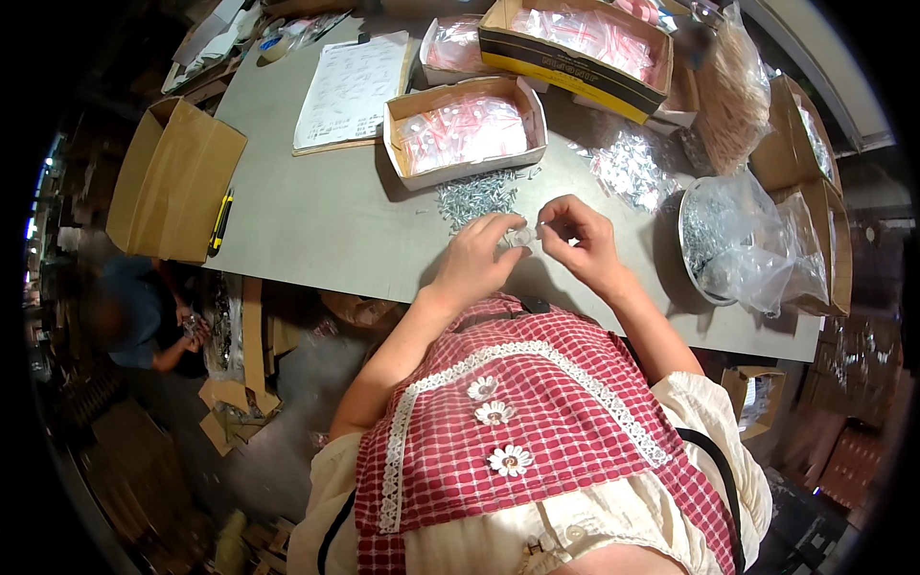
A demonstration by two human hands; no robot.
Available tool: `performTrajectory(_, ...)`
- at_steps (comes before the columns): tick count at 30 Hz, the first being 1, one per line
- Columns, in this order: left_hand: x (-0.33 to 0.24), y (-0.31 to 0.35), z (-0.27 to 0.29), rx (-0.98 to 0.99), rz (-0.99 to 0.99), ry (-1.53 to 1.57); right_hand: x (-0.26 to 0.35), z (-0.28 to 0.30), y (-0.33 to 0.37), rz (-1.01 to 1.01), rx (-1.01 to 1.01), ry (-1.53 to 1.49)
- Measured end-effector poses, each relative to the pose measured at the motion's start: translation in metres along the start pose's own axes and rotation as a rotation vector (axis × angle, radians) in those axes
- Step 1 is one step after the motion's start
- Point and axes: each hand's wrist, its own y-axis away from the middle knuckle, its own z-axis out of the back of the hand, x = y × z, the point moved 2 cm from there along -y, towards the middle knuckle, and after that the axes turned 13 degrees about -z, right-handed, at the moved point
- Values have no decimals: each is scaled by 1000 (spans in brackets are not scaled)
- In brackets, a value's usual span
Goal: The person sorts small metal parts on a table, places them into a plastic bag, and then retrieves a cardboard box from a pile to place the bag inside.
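My left hand (473,257) is closed at the fingertips on a small clear plastic bag (520,237), just above the table's near edge. Beside it, my right hand (586,244) makes a pinch close to the bag; what its fingertips hold is too small to make out. Beyond my hands lies a loose pile of small silvery screws (473,199). An open white carton (391,144) filled with small clear bags with red strips stands right behind that pile.
A metal bowl (686,251) lined with plastic holds more metal pieces at right. Loose small packets (637,172) lie behind it. A yellow-and-black box (575,81), a clipboard with paper (350,86), a cutter knife (221,222) and a cardboard box (177,182) are around. Another person (134,311) works at left.
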Motion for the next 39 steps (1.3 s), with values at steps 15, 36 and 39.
performTrajectory(15,-6,-3,3,-75,80,299,13,4,2,397,29,282)
performTrajectory(36,-2,-10,14,-179,152,95,31,9,-9,166,-78,355)
performTrajectory(39,-11,-17,16,-183,220,270,27,2,-7,33,25,228)
